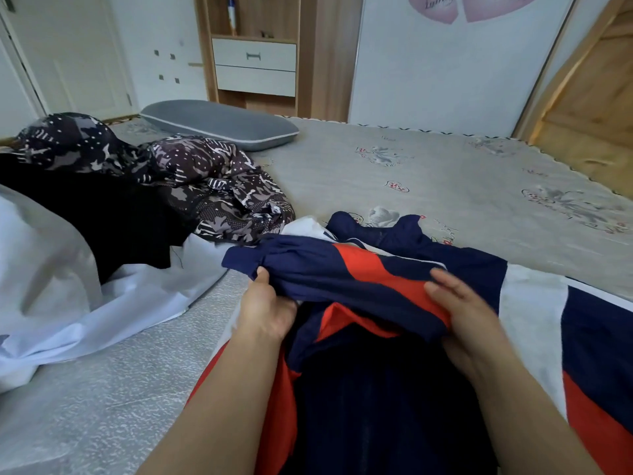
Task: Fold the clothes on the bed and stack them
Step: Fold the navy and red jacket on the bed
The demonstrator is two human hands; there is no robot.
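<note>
Head view: the bed (445, 186) fills most of the frame, covered by a grey sheet printed with small red-and-grey flower motifs. Behind it stand a white wall with pink heart decals, a wooden shelf unit (253, 53) with two white drawers, and a white door at far left.

Across the near right part of the bed lies the jacket (376, 279), navy with orange and white panels. It spreads from the bottom edge of the frame up toward the middle of the bed. One navy-and-orange part of it is lifted and bunched between the two hands, and its collar end lies flat on the sheet just beyond.

At left, a white cloth (51, 269) drapes over the bed's near corner. On it rests a black garment (113, 214). Behind and beside that sits a crumpled patterned garment (205, 186), dark with pale dots and shapes, touching the white edge of the jacket.

A grey pillow (219, 123) lies at the far left of the bed, near the shelf unit.

The left hand (265, 308) grips the bunched navy fabric, thumb on top. The right hand (462, 310) clasps the orange-and-navy fold, fingers over its upper side, slightly blurred.

On the shelf stands a small white-and-blue bottle (232, 13).
</note>
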